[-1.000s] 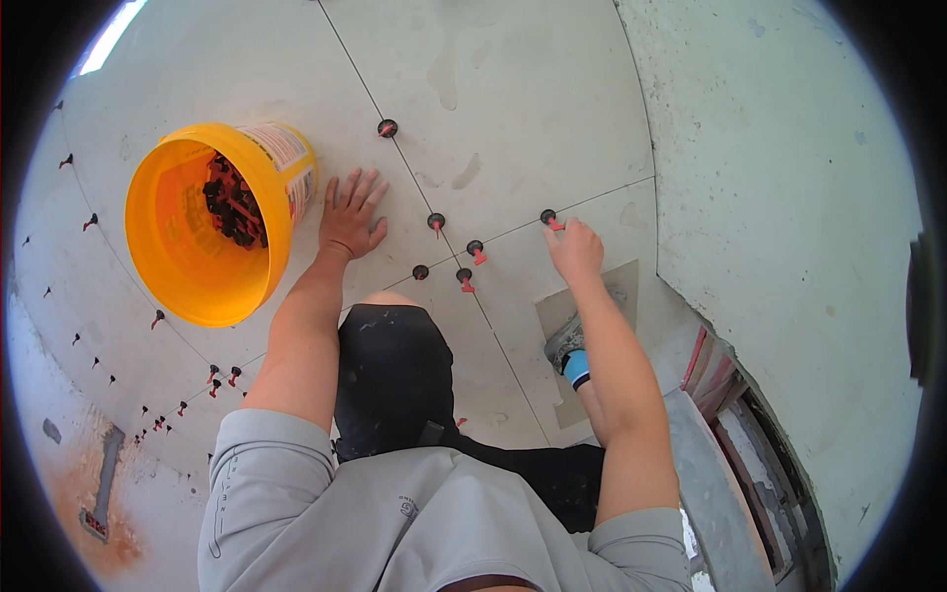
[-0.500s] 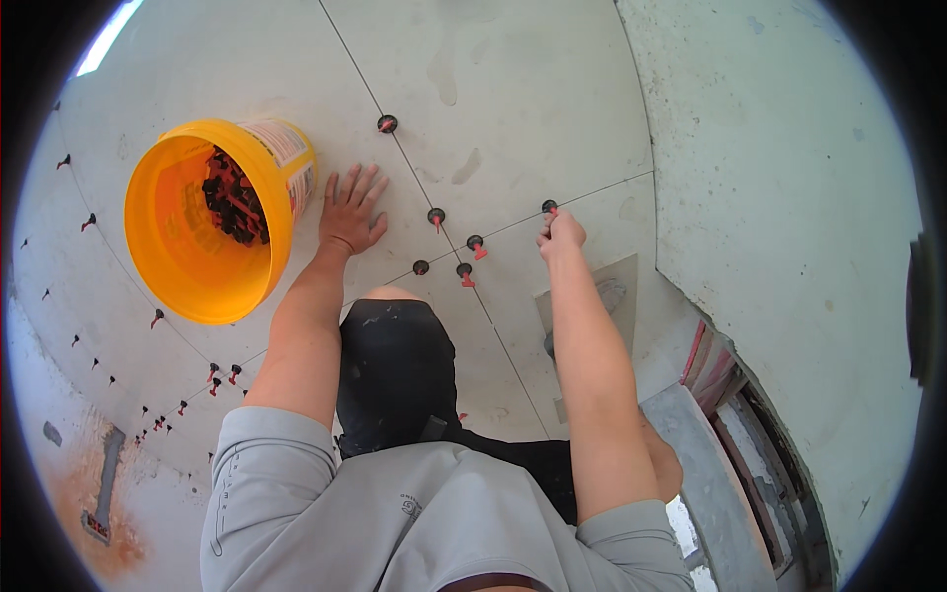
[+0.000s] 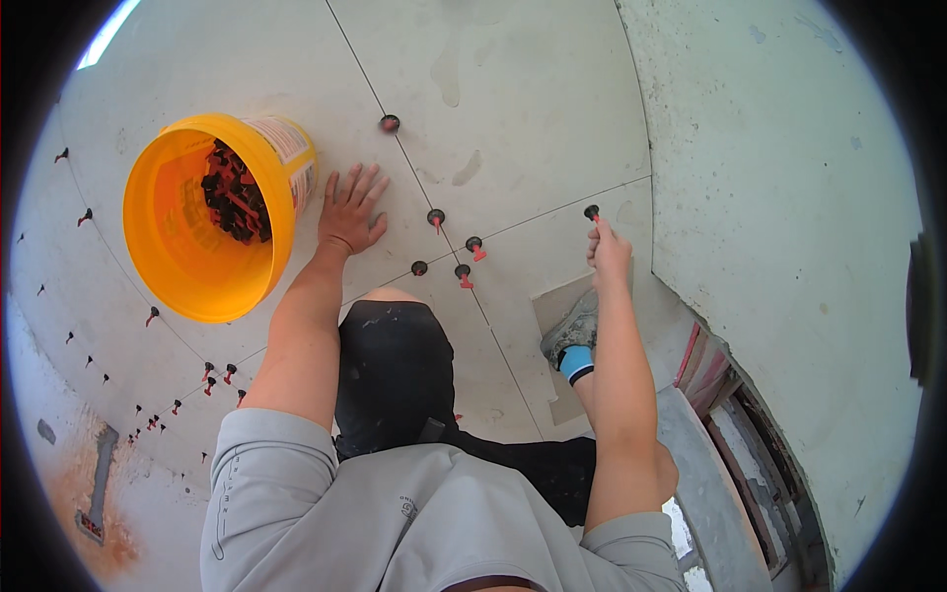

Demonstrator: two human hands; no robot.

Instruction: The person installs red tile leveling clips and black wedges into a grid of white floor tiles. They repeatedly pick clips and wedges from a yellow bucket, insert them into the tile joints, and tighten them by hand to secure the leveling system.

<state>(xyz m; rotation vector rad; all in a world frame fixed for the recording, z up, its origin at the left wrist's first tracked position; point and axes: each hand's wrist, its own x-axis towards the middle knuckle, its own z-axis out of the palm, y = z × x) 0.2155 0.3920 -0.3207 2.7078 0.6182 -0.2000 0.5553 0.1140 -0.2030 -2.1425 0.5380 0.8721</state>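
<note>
My left hand (image 3: 352,211) lies flat on the large pale tile (image 3: 533,99), fingers spread, beside a yellow bucket (image 3: 237,286). The bucket is tipped on its side and holds a heap of black-and-red tile levelers (image 3: 235,197). In my right hand (image 3: 610,253) a tile leveler is pinched by its red handle; its black disc (image 3: 592,212) points away from me, close to the cross joint. I cannot tell whether it sits in that joint. Around the tile corners stand several other levelers, one (image 3: 474,245) just left of my right hand.
More levelers (image 3: 209,382) line the joints at left. A flat panel (image 3: 552,306) lies under my shoe (image 3: 577,326). To the right are a rough pale slab (image 3: 769,197) and an edge with a recess (image 3: 760,434). My knee (image 3: 395,345) rests near the tile joint.
My right hand has moved right along the cross joint with the leveler. My shoe and blue sock have come into view beside my right forearm. The left hand stays in place.
</note>
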